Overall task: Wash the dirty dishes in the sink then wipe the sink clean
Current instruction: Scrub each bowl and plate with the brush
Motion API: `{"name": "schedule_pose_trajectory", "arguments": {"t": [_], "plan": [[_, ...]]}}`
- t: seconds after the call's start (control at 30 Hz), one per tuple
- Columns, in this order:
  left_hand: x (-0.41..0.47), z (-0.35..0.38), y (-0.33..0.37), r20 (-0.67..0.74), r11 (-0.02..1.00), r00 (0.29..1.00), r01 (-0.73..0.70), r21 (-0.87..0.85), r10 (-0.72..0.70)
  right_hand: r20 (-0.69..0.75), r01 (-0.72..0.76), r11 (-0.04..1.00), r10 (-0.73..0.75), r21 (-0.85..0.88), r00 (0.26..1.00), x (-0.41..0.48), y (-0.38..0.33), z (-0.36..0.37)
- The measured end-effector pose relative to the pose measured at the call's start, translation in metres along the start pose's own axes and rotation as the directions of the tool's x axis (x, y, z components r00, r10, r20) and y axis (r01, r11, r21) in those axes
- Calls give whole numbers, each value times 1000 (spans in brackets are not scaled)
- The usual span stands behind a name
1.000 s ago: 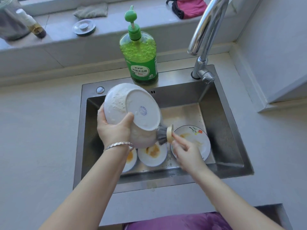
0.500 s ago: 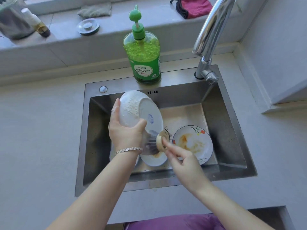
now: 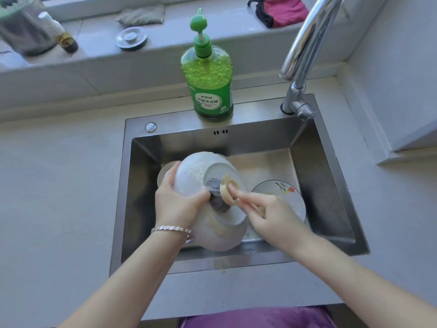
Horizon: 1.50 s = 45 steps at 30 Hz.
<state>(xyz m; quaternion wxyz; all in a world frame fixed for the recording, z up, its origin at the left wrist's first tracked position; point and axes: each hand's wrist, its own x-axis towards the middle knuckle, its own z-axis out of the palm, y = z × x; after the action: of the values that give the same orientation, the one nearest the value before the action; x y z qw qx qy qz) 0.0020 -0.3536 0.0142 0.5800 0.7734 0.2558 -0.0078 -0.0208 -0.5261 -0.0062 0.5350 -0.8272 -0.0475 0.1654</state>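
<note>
My left hand (image 3: 176,201) grips a white soapy bowl (image 3: 198,172) by its rim, base turned up, low over the steel sink (image 3: 316,176). My right hand (image 3: 267,214) holds a dish brush (image 3: 227,191) with a pale round head; its dark bristles press against the bowl's underside. Under the bowl sits another white dish (image 3: 222,230), partly hidden. A plate with a red and green painted motif (image 3: 287,194) lies in the right of the basin, half covered by my right hand. Another dish edge (image 3: 163,172) peeks out behind my left hand.
A green pump bottle of dish soap (image 3: 210,84) stands on the sink's back ledge. The chrome tap (image 3: 305,50) arches over the right corner. On the sill behind lie a drain plug (image 3: 131,39), a grey cloth (image 3: 142,16), a small bottle (image 3: 59,31) and a red cloth (image 3: 281,10).
The bowl has come down into the basin and turned more base-up. The brush has moved from the bowl's edge onto its underside. The camera has tilted, so the sink sits lower in view.
</note>
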Motion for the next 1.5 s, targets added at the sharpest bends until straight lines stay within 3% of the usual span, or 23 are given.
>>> {"name": "schedule_pose_trajectory", "arguments": {"t": [0.13, 0.27, 0.4, 0.53, 0.67, 0.8, 0.93, 1.0, 1.1, 1.2, 1.37, 1.5], "plan": [[-2, -5, -1, 84, 994, 993, -87, 63, 81, -137, -157, 987, 150, -41, 979, 12, 21, -20], [-2, -3, 1, 112, 997, 991, -76, 32, 72, -119, 84, 996, -88, -37, 989, -2, 2, 3], [-3, -2, 2, 129, 990, 984, -130, 60, 121, -178, -55, 995, 40, -80, 983, 12, 14, -11], [1, -2, 5, 112, 990, 984, -143, 19, 140, -124, 134, 988, -142, -70, 982, -7, 2, 9], [-1, -2, 5, 105, 988, 984, -150, 39, 145, -169, -30, 995, 14, -95, 985, 10, 13, -7], [-1, -4, 2, 108, 990, 985, -141, 30, 137, -95, 131, 984, -143, -121, 985, -12, 1, 11], [0, -8, -3, 78, 989, 987, -141, 44, 137, -151, -65, 986, 41, -154, 988, 15, 13, -13], [3, -8, -3, 13, 993, 993, -114, 21, 114, -102, -124, 976, 107, -179, 989, 8, 21, -16], [9, -8, -1, -76, 995, 992, -99, -1, 99, 2, -46, 985, 47, -166, 999, -29, 21, 8], [7, -4, -2, -67, 992, 990, -123, 28, 124, 20, 30, 995, -28, -93, 999, -34, 7, 21], [3, -1, -6, -32, 995, 994, -100, 23, 100, -91, -153, 983, 144, -98, 985, -4, 28, -5], [7, 1, -7, -83, 996, 993, -88, 15, 89, -1, -81, 996, 81, -37, 997, -31, 23, 15]]}}
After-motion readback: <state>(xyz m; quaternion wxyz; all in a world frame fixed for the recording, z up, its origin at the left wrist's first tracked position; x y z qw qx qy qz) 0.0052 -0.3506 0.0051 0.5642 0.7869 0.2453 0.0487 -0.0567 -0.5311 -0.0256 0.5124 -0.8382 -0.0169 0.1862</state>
